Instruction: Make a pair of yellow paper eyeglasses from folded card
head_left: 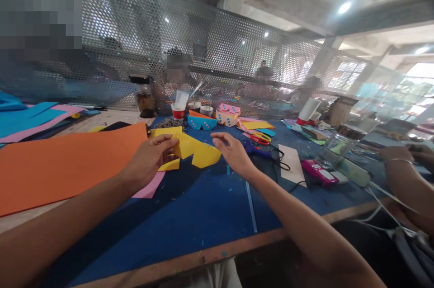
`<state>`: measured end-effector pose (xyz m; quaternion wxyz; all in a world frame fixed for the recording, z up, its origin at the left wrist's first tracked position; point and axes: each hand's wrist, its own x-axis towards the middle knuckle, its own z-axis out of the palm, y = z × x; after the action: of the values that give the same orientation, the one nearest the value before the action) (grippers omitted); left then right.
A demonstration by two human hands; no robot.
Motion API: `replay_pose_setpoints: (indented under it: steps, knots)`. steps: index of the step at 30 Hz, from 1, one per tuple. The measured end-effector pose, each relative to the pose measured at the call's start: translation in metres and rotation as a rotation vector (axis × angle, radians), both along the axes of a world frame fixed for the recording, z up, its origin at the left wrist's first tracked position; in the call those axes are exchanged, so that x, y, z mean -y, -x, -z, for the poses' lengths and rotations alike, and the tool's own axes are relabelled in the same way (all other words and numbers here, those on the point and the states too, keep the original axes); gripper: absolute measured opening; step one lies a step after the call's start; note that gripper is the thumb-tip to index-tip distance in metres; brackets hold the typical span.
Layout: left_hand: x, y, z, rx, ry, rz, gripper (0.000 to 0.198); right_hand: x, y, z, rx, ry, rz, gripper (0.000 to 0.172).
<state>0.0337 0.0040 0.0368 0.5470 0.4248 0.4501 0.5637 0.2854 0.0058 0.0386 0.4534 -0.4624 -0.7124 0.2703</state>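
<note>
Center of frame: yellow paper cut-out, angular notch in lower edge, held up over blue mat. Pinched at left end between thumb and fingers of left hand. Near its right end, right hand, fingers slightly bent, only a narrow gap between thumb and forefinger, nothing visible in the grip; cannot tell whether touching the cut-out.

Just behind left hand, more yellow paper; below it, pink paper. Across left of frame, large orange sheet, partly behind left forearm.

Beyond the hands, upper middle: decorated blue paper glasses, next to a peach pair; red-and-white cup just left of these. Right of right hand: scissors with red and yellow handles, blue glue gun, pale card, magenta device. Lower middle, on mat: thin translucent stick. At far right edge, another person's forearm, light band at wrist.
</note>
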Motion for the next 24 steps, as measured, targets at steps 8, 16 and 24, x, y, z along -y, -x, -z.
replay_pose_setpoints:
  steps: [8, 16, 24]
  knots:
    - [-0.001, 0.000, -0.003, 0.159, 0.033, -0.080, 0.013, -0.002, -0.001, 0.004, 0.001, 0.028, 0.038, 0.019]
    - [0.002, -0.004, -0.003, 0.158, 0.044, -0.023, 0.006, -0.013, -0.005, 0.010, -0.071, -0.002, 0.047, 0.009]
    - [-0.001, 0.000, -0.002, 0.111, 0.072, 0.003, 0.007, -0.019, -0.013, 0.009, -0.097, -0.057, 0.005, 0.009]
